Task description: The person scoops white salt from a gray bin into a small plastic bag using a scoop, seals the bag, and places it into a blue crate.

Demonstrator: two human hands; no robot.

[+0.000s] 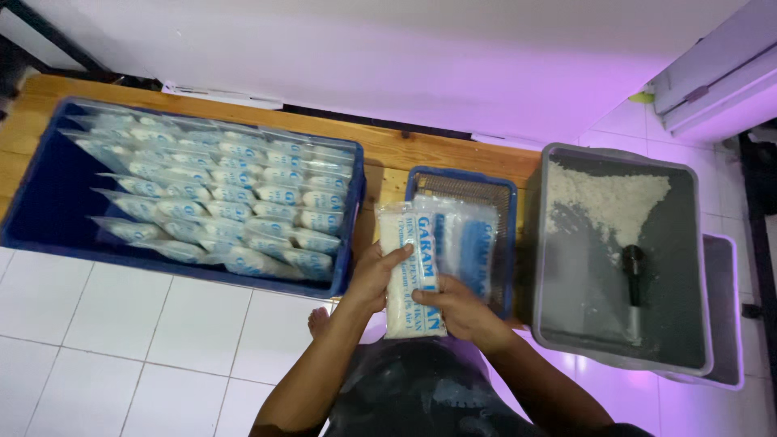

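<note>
Both the left hand and right hand grip a soft, clear plastic pouch of white grains, its long axis pointing away over a small blue basket.

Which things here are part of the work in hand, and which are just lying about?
In the work:
- filled packet, gripped by left hand and right hand
- empty bags on the small blue basket
- big blue crate of filled packets
- grey tub with white grains and a dark scoop

Lying about:
- wooden board
- second grey tub underneath
</note>
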